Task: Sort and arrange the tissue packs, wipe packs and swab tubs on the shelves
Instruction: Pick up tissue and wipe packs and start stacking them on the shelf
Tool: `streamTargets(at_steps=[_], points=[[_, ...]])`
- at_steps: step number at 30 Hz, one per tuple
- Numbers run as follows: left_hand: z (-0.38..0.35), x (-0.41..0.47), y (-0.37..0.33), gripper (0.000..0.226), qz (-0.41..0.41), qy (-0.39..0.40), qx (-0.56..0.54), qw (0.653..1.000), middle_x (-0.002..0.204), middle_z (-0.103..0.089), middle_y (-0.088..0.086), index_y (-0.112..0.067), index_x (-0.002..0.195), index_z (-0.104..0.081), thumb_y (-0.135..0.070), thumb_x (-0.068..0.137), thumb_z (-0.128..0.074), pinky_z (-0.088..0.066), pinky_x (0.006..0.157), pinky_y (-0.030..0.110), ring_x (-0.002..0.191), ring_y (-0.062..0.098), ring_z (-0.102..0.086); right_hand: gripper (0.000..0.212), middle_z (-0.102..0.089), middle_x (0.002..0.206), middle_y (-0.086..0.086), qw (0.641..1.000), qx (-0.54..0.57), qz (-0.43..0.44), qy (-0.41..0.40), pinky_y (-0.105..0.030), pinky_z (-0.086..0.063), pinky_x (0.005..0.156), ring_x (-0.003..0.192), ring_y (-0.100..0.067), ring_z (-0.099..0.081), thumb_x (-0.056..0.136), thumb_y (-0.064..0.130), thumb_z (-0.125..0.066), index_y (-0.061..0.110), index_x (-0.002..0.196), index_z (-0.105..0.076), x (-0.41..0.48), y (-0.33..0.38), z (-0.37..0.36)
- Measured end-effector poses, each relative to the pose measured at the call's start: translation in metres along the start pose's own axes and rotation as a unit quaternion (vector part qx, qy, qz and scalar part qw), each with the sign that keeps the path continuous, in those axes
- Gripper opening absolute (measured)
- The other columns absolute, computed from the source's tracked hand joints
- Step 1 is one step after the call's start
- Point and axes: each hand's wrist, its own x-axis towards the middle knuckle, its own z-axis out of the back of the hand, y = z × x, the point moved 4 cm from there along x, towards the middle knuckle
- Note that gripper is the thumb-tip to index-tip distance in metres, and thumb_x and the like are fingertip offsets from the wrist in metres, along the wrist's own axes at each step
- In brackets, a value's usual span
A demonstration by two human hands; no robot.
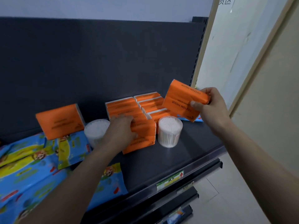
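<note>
Right hand (208,107) clamps one orange tissue pack (181,101), thumb on its face and fingers over its far edge. The pack is tilted and raised above the right end of the shelf (178,159). Left hand (120,128) grips the front pack (144,136) of a standing orange row (123,107) at mid-shelf. One swab tub (169,131) stands just right of that front pack; a second tub (95,131) stands just left of the left hand. Blue wipe packs (29,167) lie heaped at the left end, with a further orange pack (59,120) leaning behind them.
</note>
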Motion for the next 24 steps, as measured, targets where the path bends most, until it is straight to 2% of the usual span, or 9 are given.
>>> streamTargets(at_steps=[2,4,8,12,15,17,19,21,24], points=[[-0.003,0.001,0.001,0.027,0.008,0.012,0.042,0.999,0.111,-0.054,0.002,-0.02,0.094,-0.055,-0.024,0.073,-0.072,-0.045,0.09,0.04,0.111,0.026,-0.046,0.03,-0.052,0.111,0.001,1.0,0.003,0.001,0.001,-0.02,-0.044,0.065,0.094,-0.017,-0.052,0.087,0.009,-0.064,0.018,0.107,-0.042,0.005,-0.003,-0.002],[-0.004,0.001,0.0,0.035,0.015,0.021,0.093,0.995,0.12,-0.047,0.005,-0.017,0.108,-0.051,-0.026,0.078,-0.068,-0.041,0.095,0.039,0.118,0.027,-0.037,0.03,-0.052,0.11,0.003,1.0,0.008,-0.001,0.007,-0.018,-0.043,0.063,0.092,-0.015,-0.053,0.086,0.008,-0.064,0.018,0.105,-0.043,0.01,-0.007,-0.004],[-0.001,-0.002,-0.004,0.047,0.034,0.018,0.139,0.99,0.124,-0.046,0.007,-0.015,0.117,-0.046,-0.032,0.079,-0.068,-0.042,0.095,0.038,0.119,0.026,-0.035,0.031,-0.051,0.098,0.008,0.999,0.014,-0.001,0.033,-0.018,-0.042,0.06,0.083,-0.005,-0.051,0.085,0.005,-0.063,0.018,0.105,-0.044,0.021,-0.012,-0.007],[0.005,-0.005,-0.012,0.06,0.062,-0.001,0.14,0.988,0.128,-0.043,0.005,-0.018,0.123,-0.044,-0.042,0.075,-0.07,-0.038,0.098,0.041,0.12,0.026,-0.034,0.031,-0.053,0.101,0.004,0.997,0.018,0.007,0.069,-0.007,-0.043,0.046,0.08,-0.004,-0.052,0.086,0.005,-0.062,0.018,0.11,-0.047,0.033,-0.016,-0.006],[0.008,-0.003,-0.032,0.056,0.032,-0.042,0.098,0.994,0.127,-0.043,-0.002,-0.025,0.123,-0.045,-0.04,0.075,-0.071,-0.031,0.1,0.038,0.121,0.021,-0.034,0.034,-0.055,0.104,-0.002,0.995,0.03,0.012,0.092,-0.005,-0.041,0.043,0.078,-0.005,-0.052,0.085,0.001,-0.062,0.013,0.115,-0.051,0.042,-0.016,-0.004],[0.005,-0.001,-0.05,0.047,-0.01,-0.048,0.05,0.998,0.121,-0.046,-0.006,-0.028,0.115,-0.05,-0.035,0.075,-0.072,-0.032,0.099,0.034,0.118,0.017,-0.037,0.036,-0.055,0.107,-0.005,0.993,0.034,0.018,0.111,-0.008,-0.044,0.045,0.083,-0.01,-0.055,0.084,0.0,-0.063,0.012,0.116,-0.052,0.047,-0.016,-0.002],[-0.003,0.001,-0.064,0.048,-0.028,-0.026,0.014,0.999,0.118,-0.049,-0.006,-0.025,0.117,-0.051,-0.035,0.074,-0.073,-0.035,0.099,0.034,0.115,0.016,-0.041,0.037,-0.054,0.108,-0.006,0.99,0.038,0.024,0.131,-0.01,-0.045,0.044,0.084,-0.011,-0.056,0.084,-0.001,-0.063,0.011,0.117,-0.051,0.051,-0.017,0.001],[-0.015,0.005,-0.074,0.055,-0.023,-0.001,0.03,0.999,0.122,-0.049,-0.005,-0.024,0.123,-0.049,-0.041,0.075,-0.071,-0.034,0.099,0.035,0.116,0.017,-0.042,0.037,-0.055,0.106,-0.004,0.988,0.033,0.03,0.148,-0.012,-0.046,0.047,0.084,-0.012,-0.055,0.083,0.0,-0.063,0.013,0.116,-0.052,0.056,-0.02,0.005],[-0.033,0.015,-0.083,0.067,-0.005,0.025,0.106,0.994,0.128,-0.049,-0.002,-0.024,0.127,-0.045,-0.058,0.072,-0.065,-0.028,0.1,0.036,0.12,0.019,-0.04,0.035,-0.057,0.101,0.001,0.986,0.007,0.029,0.162,-0.022,-0.048,0.066,0.089,-0.016,-0.056,0.081,0.004,-0.067,0.021,0.109,-0.053,0.064,-0.028,0.013]])
